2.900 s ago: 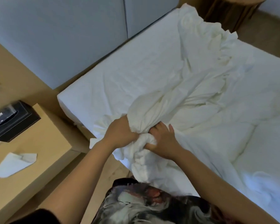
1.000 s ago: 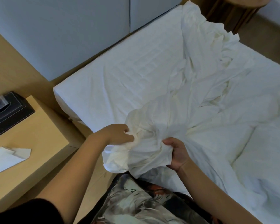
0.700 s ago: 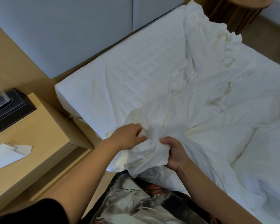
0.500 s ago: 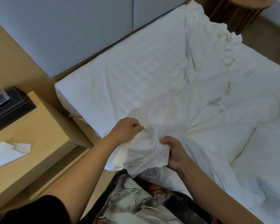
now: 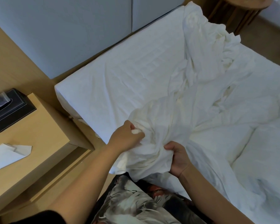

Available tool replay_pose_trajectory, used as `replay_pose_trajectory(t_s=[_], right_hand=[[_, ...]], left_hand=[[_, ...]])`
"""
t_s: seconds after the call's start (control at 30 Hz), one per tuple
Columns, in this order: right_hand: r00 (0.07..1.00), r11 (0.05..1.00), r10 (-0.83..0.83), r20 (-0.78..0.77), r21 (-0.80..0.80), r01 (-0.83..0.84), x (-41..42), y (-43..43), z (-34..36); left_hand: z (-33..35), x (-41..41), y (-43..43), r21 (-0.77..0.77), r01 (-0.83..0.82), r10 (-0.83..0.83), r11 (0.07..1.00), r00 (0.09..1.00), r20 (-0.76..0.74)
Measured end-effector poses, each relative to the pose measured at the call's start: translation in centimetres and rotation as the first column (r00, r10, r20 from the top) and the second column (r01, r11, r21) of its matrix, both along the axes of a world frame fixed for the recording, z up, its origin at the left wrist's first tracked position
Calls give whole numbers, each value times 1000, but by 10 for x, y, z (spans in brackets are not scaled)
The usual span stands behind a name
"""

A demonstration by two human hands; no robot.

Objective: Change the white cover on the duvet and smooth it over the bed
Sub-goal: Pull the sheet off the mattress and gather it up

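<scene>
Fists, left hand [image 5: 126, 138] and right hand [image 5: 178, 159], both clench the bunched near end of the white cover [image 5: 168, 113], which trails away rightward across the bed [image 5: 128, 75].

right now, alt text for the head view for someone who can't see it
A person's left hand and right hand grip the bunched end of a crumpled white cover at the near edge of a bed. The rest of the cover trails away across it. A wooden bedside table on the left holds a black tissue box and a white piece of paper.
</scene>
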State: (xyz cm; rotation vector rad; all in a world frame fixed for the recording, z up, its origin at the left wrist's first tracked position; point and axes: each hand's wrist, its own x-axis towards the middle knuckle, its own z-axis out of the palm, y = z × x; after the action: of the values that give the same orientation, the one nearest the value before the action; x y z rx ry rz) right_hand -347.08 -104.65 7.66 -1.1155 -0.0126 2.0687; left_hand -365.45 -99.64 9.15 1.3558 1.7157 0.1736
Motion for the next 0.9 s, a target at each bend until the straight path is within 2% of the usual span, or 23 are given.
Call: replay_pose_trajectory(t_s=[0.07, 0.1, 0.17, 0.2, 0.27, 0.33, 0.37, 0.4, 0.47, 0.5, 0.57, 0.63, 0.77, 0.9], right_hand=[[998, 999, 53, 36, -5, -52, 1, 0, -1], [997, 998, 68, 41, -6, -68, 2, -1, -1], [997, 997, 78, 24, -10, -78, 3, -2, -1], [997, 997, 76, 4, -9, -76, 3, -2, 0], [998, 998, 59, -18, -5, -59, 2, -2, 0], [999, 999, 37, -16, -18, -37, 0, -2, 0], [1000, 999, 25, -18, -27, -26, -1, -2, -1], [1000, 999, 11, -19, -33, -11, -1, -2, -2], [1000, 999, -23, -12, -39, 22, -1, 0, -3], [999, 999, -35, -7, -42, 35, -1, 1, -4], [999, 998, -32, 15, -48, 32, -2, 1, -3], [999, 998, -3, 47, -68, 6, -2, 0, -5], [987, 990, 104, 124, -112, -90, -4, 1, -3], [976, 981, 188, 113, -66, -181, -2, 4, 3]], left_hand=[[-3, -10, -6, 69, 116, -110, 991, 990, -90], [-2, -13, -8, 66, 173, -170, 983, 984, -55], [4, -19, -8, -12, 264, -264, 965, 965, 16], [8, -21, -6, -59, 315, -317, 947, 948, -20], [17, -22, -1, -126, 441, -459, 888, 858, -230], [21, -14, 3, -99, 571, -544, 815, 696, -468], [22, -8, 4, -44, 618, -551, 785, 663, -507], [22, -2, 6, 33, 640, -551, 767, 684, -478], [19, 4, 8, 120, 579, -538, 806, 803, -258], [17, 5, 9, 109, 523, -508, 845, 850, -137], [13, 0, 11, 93, 351, -359, 932, 930, 78], [10, -1, 12, 66, 175, -185, 982, 959, 212], [7, 12, 11, 79, 94, -105, 992, 983, 152], [6, 22, 7, 228, 47, -61, 973, 997, 54]])
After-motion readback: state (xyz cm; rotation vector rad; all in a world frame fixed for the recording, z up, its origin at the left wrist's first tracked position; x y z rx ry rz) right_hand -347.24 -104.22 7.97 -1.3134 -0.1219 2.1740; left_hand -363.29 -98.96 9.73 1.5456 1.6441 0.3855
